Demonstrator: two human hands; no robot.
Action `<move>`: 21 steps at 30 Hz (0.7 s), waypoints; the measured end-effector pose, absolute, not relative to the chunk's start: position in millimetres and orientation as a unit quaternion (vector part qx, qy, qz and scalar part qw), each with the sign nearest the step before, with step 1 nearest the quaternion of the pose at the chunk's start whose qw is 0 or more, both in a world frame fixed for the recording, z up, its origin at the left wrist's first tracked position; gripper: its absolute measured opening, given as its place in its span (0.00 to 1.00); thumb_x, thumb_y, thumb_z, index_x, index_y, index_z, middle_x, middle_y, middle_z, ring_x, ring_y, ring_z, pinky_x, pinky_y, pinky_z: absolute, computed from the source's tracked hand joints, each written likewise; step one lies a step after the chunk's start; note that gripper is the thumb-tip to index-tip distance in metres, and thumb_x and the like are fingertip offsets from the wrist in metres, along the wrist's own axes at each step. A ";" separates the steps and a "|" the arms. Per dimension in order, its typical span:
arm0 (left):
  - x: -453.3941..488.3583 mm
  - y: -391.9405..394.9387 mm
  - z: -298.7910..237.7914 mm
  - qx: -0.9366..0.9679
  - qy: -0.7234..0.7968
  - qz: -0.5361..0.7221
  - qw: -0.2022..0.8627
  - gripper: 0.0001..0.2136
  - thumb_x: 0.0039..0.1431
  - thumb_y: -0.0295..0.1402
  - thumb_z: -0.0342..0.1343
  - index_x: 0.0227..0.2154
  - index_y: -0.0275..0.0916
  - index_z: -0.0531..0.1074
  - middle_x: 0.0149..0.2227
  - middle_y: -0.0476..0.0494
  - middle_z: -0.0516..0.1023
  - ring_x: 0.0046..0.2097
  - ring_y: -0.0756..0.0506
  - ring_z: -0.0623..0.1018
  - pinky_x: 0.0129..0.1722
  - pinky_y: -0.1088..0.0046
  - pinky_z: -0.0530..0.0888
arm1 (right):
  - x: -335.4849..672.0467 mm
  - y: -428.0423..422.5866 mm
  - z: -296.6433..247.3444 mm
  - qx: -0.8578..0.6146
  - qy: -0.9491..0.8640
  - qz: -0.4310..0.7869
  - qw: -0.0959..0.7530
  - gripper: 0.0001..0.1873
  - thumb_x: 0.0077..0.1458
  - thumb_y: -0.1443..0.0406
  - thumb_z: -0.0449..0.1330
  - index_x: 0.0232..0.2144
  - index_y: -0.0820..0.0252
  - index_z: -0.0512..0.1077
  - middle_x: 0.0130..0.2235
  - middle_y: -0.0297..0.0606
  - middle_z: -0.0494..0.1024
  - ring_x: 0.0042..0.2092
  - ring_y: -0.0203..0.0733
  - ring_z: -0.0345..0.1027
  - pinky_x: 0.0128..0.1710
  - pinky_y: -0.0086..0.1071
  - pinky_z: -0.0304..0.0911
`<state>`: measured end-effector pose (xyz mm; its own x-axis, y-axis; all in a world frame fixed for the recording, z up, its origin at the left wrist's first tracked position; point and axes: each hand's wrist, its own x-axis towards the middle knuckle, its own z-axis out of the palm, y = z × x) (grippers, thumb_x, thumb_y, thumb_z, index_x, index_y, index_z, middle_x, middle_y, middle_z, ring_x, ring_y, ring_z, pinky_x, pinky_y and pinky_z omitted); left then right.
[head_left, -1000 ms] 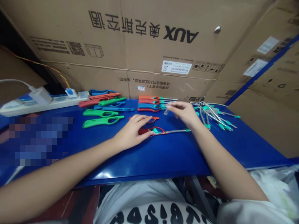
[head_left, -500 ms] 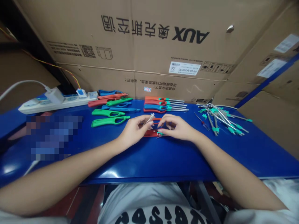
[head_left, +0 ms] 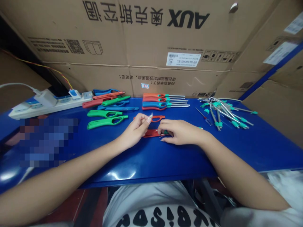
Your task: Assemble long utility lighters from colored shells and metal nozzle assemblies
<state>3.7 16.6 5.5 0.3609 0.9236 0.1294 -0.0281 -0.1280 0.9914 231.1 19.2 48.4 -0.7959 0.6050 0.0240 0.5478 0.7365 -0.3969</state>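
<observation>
My left hand (head_left: pixel 137 127) pinches a small clear, whitish-tipped plastic part (head_left: pixel 151 116) between thumb and fingers, slightly above the table. Just below it lies a red lighter casing half (head_left: pixel 151 133), flat with its inside up. My right hand (head_left: pixel 178 131) is bent over the right end of that casing, its fingers curled around a green piece (head_left: pixel 167 132) with thin wires. What its fingertips grip is mostly hidden. Behind both hands lies another orange-red casing half (head_left: pixel 158 118), partly covered by my left hand.
Left are green lighter casings (head_left: pixel 107 122) with blue and red ones. Assembled lighters with metal tubes (head_left: pixel 155 105) lie at the back middle. Right is a pile of metal tubes with green ends (head_left: pixel 222 113), a thin screwdriver-like tool (head_left: pixel 204 117) nearby. A white power strip (head_left: pixel 50 106) stands back left.
My right hand has come down and forward over the green piece, its fingers curling in. My left hand still holds the clear part, shifted slightly left. The whole view has shifted a little.
</observation>
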 end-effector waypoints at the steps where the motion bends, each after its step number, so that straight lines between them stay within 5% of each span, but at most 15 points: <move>1: 4.1 15.4 6.0 0.620 0.364 0.424 0.551 0.22 0.62 0.55 0.57 0.35 0.41 0.62 0.21 0.60 0.59 0.21 0.55 0.60 0.21 0.78 0.60 | 233.1 18.9 51.2 -0.315 -0.929 0.185 0.064 0.10 0.57 0.68 0.65 0.42 0.57 0.73 0.45 0.36 0.76 0.36 0.37 0.68 0.34 0.29 0.58; 9: 2.3 14.3 5.6 0.659 0.401 0.365 0.521 0.23 0.65 0.56 0.49 0.34 0.39 0.69 0.21 0.55 0.58 0.23 0.51 0.59 0.22 0.74 0.58 | 235.1 20.3 52.5 -0.317 -0.933 0.166 0.043 0.05 0.60 0.69 0.61 0.39 0.57 0.76 0.45 0.37 0.75 0.39 0.38 0.69 0.35 0.29 0.57; 14: -3.7 16.9 5.7 0.690 0.457 0.358 0.432 0.16 0.66 0.50 0.51 0.38 0.41 0.67 0.28 0.52 0.68 0.27 0.50 0.66 0.27 0.73 0.62 | 228.4 21.1 43.7 -0.312 -0.913 0.216 0.149 0.03 0.61 0.70 0.61 0.37 0.60 0.75 0.42 0.38 0.75 0.37 0.35 0.69 0.37 0.29 0.62; 21: -11.0 21.4 3.6 0.735 0.471 0.335 0.353 0.14 0.68 0.48 0.50 0.41 0.42 0.63 0.34 0.49 0.74 0.32 0.47 0.72 0.34 0.69 0.67 | 220.5 32.5 25.2 -0.401 -0.733 0.487 0.254 0.10 0.62 0.59 0.61 0.38 0.59 0.68 0.29 0.29 0.73 0.22 0.32 0.69 0.19 0.26 0.65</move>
<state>-11.0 21.4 3.6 0.3315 0.9298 0.1597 0.4562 -0.3062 0.8356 220.5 32.5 25.2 -0.5495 0.8353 -0.0175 0.3408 0.2049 -0.9175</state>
